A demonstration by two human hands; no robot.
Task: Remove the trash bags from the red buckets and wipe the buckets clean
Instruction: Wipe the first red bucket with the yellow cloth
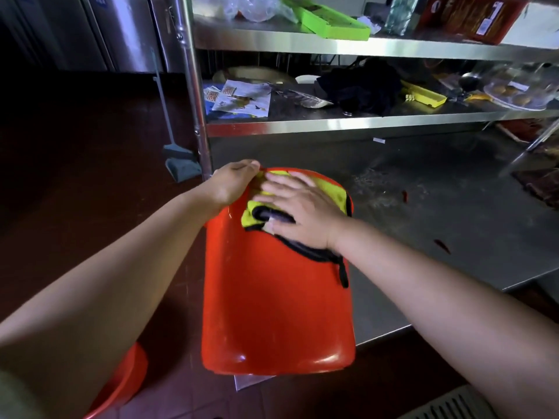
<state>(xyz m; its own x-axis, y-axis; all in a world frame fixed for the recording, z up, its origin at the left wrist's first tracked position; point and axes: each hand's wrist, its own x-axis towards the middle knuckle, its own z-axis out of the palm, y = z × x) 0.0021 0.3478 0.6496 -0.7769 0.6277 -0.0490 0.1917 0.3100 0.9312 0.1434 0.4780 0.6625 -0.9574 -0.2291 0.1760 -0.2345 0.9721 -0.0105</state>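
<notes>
Seen from the head camera: right hand [298,211] spread flat, fingers straight, pressing a yellow cloth [329,192] with black edging onto the side of the red bucket [272,303]; left hand [233,181] curled over the bucket's far left edge, gripping it steady. Bucket tipped on its side, half resting on the steel table [438,207], half overhanging the near edge toward the body, long axis running from the near end straight away toward the shelf rack [348,124] beyond. Both hands up at the far end of the bucket; wide bare red wall lying between them and the near end, so likely next stroke drawn back along that axis toward the body, right hand leading since already on the cloth, left staying as the brace. No bag visible on this bucket; mouth and inside hidden from this angle, so contents impossible to tell. Left of and below the bucket, under the left forearm, curved rim of a second red bucket [121,385] on the floor, its inside also out of sight. Beyond the bucket, rack shelves crowded with papers, a dark bundle and a green tray.
</notes>
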